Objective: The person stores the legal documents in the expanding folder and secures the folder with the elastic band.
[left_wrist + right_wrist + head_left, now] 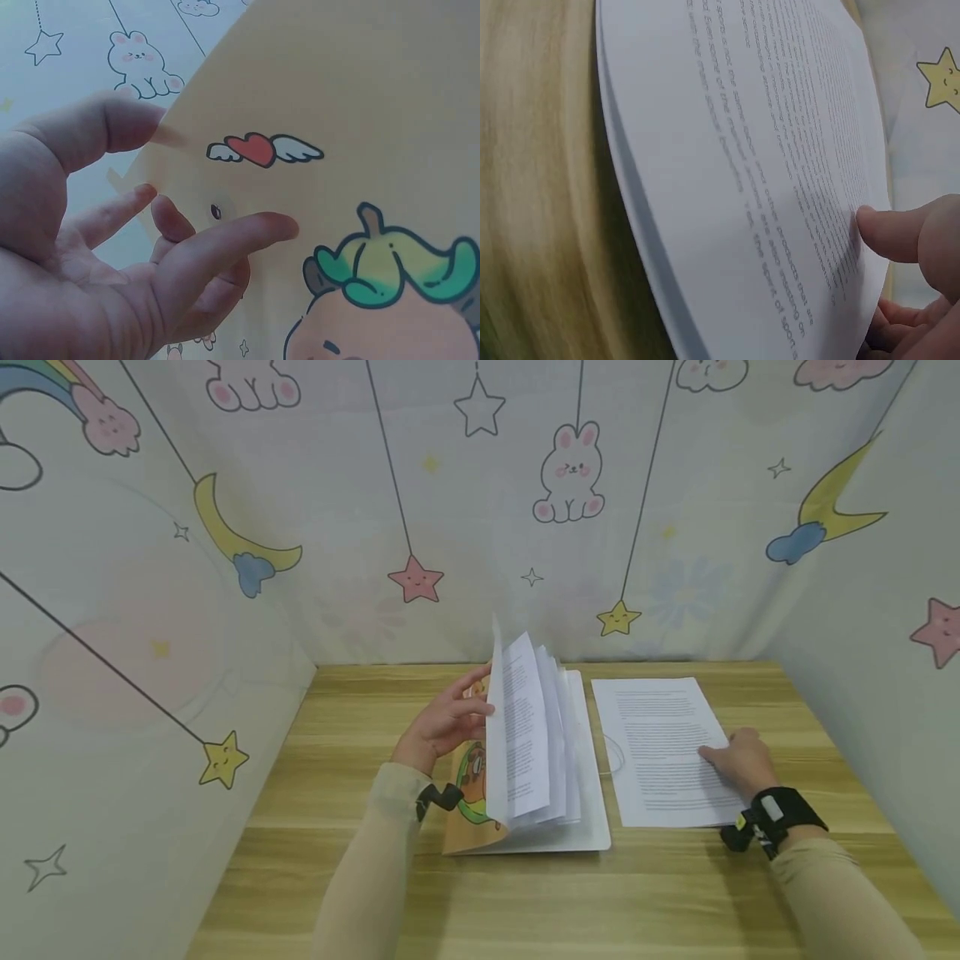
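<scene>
An orange folder (456, 837) with cartoon drawings lies on the table, its cover raised and printed sheets (525, 735) fanned upright inside. At the cover's edge, my left hand (448, 720) holds the cover (247, 90); the left wrist view shows fingers against its orange face near a winged heart. To the right lie printed papers (660, 735), their right edge pinched by my right hand (742, 764). Its thumb (896, 232) presses on the printed face in the right wrist view, with the other fingers at the edge below, partly hidden.
A thin clear loop (617, 753) sticks out between the folder and the papers. The wooden table (525, 910) is bordered at the back and sides by fabric walls (480, 502) printed with stars, moons and rabbits.
</scene>
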